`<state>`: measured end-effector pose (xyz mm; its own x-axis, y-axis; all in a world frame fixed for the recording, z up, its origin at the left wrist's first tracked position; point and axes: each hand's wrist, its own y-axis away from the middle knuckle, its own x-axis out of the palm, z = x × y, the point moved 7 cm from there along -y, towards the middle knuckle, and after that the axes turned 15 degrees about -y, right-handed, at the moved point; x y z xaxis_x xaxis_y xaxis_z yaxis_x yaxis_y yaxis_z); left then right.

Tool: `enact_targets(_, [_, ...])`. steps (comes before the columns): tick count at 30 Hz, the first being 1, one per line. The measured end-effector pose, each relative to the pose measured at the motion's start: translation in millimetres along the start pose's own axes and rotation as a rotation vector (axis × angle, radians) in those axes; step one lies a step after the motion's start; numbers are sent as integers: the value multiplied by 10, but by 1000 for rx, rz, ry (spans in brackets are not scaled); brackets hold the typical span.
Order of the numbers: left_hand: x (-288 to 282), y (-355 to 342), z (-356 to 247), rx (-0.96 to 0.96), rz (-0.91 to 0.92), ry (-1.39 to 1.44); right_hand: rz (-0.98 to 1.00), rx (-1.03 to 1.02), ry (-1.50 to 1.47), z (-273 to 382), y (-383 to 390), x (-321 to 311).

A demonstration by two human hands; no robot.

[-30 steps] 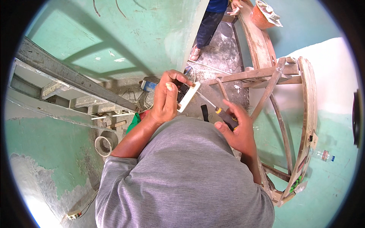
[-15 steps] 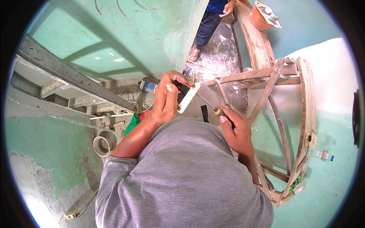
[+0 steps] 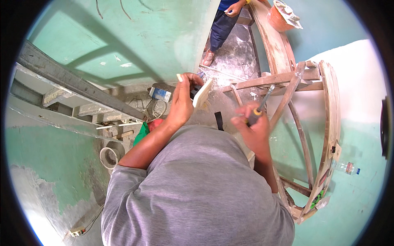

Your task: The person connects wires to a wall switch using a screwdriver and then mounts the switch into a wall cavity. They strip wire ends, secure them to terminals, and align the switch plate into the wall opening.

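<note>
Centrally, left hand [image 3: 181, 102] raised with bent elbow, fingers wrapped round a flat cream rectangular switch plate [image 3: 202, 93] at upper centre, right hand [image 3: 253, 128] fisted on a screwdriver [image 3: 259, 107], metal shaft angled up-right, curved rough wooden ladder [image 3: 324, 123] at right.

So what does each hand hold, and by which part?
The left hand grips a white plate by its edge. The right hand holds a screwdriver by its handle, shaft pointing up.
</note>
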<state>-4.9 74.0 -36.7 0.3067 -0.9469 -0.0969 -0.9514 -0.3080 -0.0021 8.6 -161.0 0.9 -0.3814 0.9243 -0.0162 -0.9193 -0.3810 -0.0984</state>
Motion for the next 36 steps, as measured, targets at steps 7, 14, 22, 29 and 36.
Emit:
enact_targets(7, [257,-19,-28,47,130,-83,184,-70,-45,-11,-330,470])
enact_targets(14, [300,7,131,-118,181,-66,147,29,-217,-288,-333,464])
enact_targets(22, [322,-45,292,-253,223,-5,176,143,-174,-208,-457,582])
enact_targets(29, [286,-31,176,-297,378,439,94,184,-275,-321,-537,408])
enact_targets(36, [263,-86,203,-181,451,358,132,71,-284,-212,-586,406])
